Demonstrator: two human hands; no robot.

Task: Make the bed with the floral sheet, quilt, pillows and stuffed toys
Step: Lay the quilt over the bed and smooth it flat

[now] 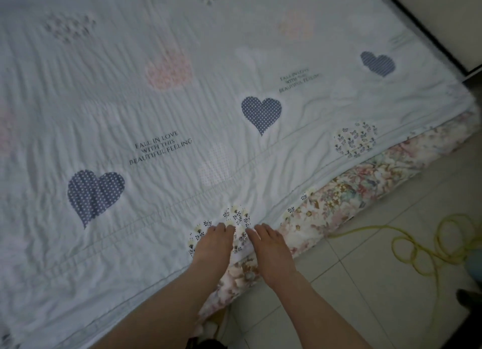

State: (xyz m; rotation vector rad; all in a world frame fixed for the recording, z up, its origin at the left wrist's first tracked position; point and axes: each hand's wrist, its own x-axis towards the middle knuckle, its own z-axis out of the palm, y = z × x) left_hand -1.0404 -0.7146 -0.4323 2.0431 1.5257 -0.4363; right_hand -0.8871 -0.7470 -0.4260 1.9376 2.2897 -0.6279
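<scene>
A pale quilt (182, 108) printed with hearts and text lies spread over the bed, lightly wrinkled. Beneath it the floral sheet (352, 184) shows along the bed's near side. My left hand (214, 241) and my right hand (271, 247) sit close together at the quilt's near edge, fingers bent down into the fabric and gripping it. Creases fan out from the spot between them. No pillows or stuffed toys are in view.
A tiled floor (365, 283) runs along the right of the bed. A yellow hose (427, 247) lies coiled on it near the right edge. A dark strip and a pale wall or cabinet (448, 17) stand at the top right.
</scene>
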